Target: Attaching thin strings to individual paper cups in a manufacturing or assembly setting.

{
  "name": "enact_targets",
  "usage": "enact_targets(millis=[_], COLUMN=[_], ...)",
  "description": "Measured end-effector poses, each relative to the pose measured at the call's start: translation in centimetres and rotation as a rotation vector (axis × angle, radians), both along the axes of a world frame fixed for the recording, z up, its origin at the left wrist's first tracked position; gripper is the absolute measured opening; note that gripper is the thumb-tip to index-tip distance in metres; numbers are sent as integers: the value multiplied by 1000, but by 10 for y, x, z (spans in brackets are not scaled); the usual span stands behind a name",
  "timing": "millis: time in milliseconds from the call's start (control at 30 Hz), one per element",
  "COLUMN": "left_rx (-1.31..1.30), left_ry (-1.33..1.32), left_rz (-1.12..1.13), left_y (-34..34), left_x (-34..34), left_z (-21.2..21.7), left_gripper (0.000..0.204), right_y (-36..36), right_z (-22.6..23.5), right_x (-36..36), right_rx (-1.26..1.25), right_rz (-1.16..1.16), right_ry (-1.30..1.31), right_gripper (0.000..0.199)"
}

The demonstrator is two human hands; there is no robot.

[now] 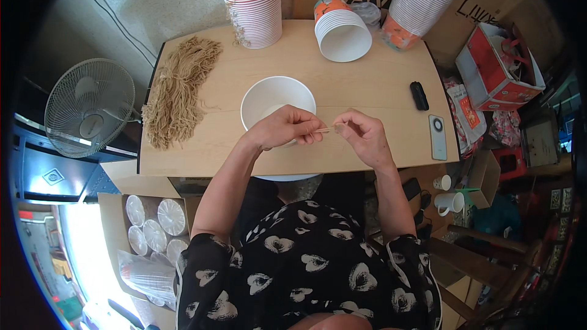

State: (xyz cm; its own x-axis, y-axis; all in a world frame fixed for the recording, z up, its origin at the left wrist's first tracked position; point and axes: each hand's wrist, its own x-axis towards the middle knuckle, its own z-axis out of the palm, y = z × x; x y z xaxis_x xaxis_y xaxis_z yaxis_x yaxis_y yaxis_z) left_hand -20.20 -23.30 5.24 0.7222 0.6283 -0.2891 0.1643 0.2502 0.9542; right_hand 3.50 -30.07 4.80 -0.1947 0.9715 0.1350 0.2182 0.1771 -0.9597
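Observation:
Above the near part of the table, my left hand (287, 127) pinches a thin tan cord (324, 129) between thumb and forefinger. My right hand (364, 137) is closed on the cord's other visible end, a short way to the right. Just behind my left hand stands a white round paper tub (278, 88) with its mouth up; my hand and wrist cover part of its near rim. To the left lies a thick bundle of tan cords (180, 91), loosely spread. How the cord runs inside my fingers is hidden.
A tall stack of orange-and-white paper tubs (257, 15) stands at the back, with a tipped stack (343, 43) and a wrapped stack (422, 3) to its right. A phone (438, 137) and a black case (419, 96) lie at right. A fan (92, 107) stands left.

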Motion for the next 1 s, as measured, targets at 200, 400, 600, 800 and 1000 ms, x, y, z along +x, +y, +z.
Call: enact_targets(millis=[200,400,600,800,1000], left_rx=[12,47,86,118,285], left_ry=[-8,-48,-113,-153,-184], left_rz=[-56,-37,37,232,319], left_y=[2,-1,-9,-26,-32], left_x=[-2,-8,-9,-7,-4], left_z=[4,-3,-8,-9,-17], left_gripper=[26,21,19,19,23], right_y=[2,4,6,7,8], right_z=[4,0,-9,-9,-17], right_x=[2,0,-11,-23,-31], right_rx=[102,64,-22,-205,-354], right_rz=[122,7,-98,-131,-126], right_ry=[-25,-11,153,330,454], right_gripper=[6,6,9,12,11])
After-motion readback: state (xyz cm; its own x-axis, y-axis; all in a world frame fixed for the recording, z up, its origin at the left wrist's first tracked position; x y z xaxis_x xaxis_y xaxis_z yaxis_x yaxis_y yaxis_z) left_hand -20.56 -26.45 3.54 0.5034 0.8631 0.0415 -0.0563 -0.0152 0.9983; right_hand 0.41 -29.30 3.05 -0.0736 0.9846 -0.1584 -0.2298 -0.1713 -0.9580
